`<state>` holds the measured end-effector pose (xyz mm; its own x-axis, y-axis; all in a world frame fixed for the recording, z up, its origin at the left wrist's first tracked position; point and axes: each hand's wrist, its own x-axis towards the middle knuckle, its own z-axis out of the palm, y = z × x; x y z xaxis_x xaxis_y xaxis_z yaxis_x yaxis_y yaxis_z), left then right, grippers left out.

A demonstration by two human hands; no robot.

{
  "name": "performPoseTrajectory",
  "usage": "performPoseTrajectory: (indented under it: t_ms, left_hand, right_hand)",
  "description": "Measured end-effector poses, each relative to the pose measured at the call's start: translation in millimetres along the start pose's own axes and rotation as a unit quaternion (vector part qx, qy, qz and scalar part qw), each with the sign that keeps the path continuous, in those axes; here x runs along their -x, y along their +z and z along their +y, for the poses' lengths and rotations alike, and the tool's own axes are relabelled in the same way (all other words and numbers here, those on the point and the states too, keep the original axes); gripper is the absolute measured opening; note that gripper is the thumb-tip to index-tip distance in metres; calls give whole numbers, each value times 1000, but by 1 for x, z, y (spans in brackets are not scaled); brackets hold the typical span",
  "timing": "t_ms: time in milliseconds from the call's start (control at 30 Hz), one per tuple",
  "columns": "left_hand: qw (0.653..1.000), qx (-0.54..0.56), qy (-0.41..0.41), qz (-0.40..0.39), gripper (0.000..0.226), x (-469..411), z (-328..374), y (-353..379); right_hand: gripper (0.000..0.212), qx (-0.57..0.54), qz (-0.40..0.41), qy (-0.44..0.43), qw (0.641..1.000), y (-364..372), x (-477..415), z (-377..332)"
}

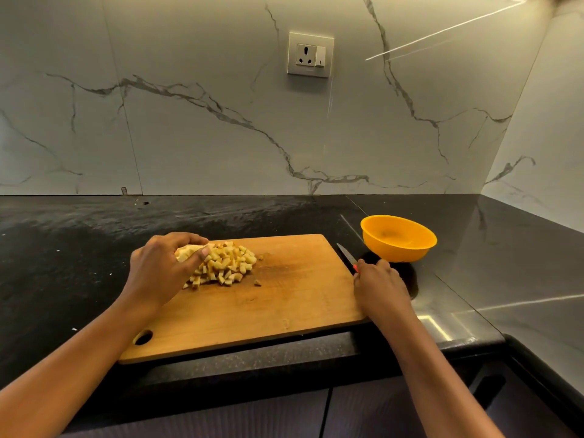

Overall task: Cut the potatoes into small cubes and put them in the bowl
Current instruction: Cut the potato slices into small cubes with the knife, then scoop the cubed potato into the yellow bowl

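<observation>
Gripping uncut potato piece [186, 250] with left hand [161, 270], against potato cubes [226, 263] heaped on cutting board [284, 305]. Holding knife [346, 255] (red handle) in right hand [380, 287] at board's right edge, blade pointing away. Just beside board on bench [63, 248], apart from cubes: orange bowl [398, 238].

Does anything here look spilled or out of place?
Nothing serious. One potato cube lies apart from the pile on the cutting board, and a few pale specks dot the dark counter left of it.
</observation>
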<state>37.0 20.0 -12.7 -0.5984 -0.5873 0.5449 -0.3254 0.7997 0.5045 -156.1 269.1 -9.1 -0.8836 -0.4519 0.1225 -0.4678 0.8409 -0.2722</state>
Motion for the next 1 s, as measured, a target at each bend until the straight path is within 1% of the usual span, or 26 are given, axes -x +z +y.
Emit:
performPoseTrajectory:
  t_ms: [100, 167, 200, 267, 333, 367, 400, 433, 500, 533, 567, 667, 767, 833, 900, 967, 1000]
  left_hand:
    - [1000, -7, -25, -14, 49, 0, 2, -1]
    - [999, -8, -29, -16, 47, 0, 2, -1]
    - [999, -5, -32, -13, 44, -1, 0, -1]
    - [999, 15, -51, -3, 31, -2, -3, 1]
    - [994, 62, -91, -3, 28, -3, -7, 4]
    - [989, 92, -116, -14, 31, -4, -7, 5]
    - [982, 127, -138, -29, 36, -4, -5, 7]
    - [972, 166, -158, -45, 41, -5, -2, 8]
    - [958, 209, -185, -66, 49, -5, 2, 10]
    - [958, 206, -188, -69, 52, -7, 2, 11]
    - [960, 194, -189, -72, 55, -8, 3, 11]
    - [965, 159, -184, -100, 62, -15, 7, 13]
    - [966, 147, -177, -114, 65, -18, 10, 15]
    - [964, 161, -177, -114, 67, -17, 9, 16]
    - [960, 188, -175, -111, 68, -17, 9, 15]
    - [949, 246, -175, -88, 67, -15, 11, 13]
    - [944, 271, -178, -64, 68, -15, 11, 12]
  right_hand:
    - [41, 9, -34, -6, 999, -1, -2, 0]
    - [43, 10, -41, -4, 999, -3, -1, 0]
    - [44, 12, -34, -3, 999, -4, 0, 0]
    - [47, 6, 17, -19, 1000, -6, 3, -4]
    - [46, -38, 73, -79, 993, -8, 3, -17]
    - [45, -68, 69, -125, 987, -8, 1, -28]
    - [43, -106, 39, -170, 979, -8, -3, -40]
    - [41, -145, -15, -198, 969, -7, -9, -54]
    - [39, -209, -129, -208, 947, -2, -21, -81]
    - [39, -227, -161, -204, 938, 1, -27, -93]
    - [39, -240, -177, -200, 933, 5, -31, -103]
    - [39, -287, -197, -198, 916, 15, -33, -127]
    - [40, -278, -215, -234, 906, 23, -24, -147]
    - [39, -276, -210, -250, 904, 29, -17, -152]
    - [37, -280, -185, -252, 908, 30, -15, -150]
    - [35, -306, -159, -238, 908, 28, -16, -146]
    - [35, -331, -144, -226, 905, 27, -16, -144]
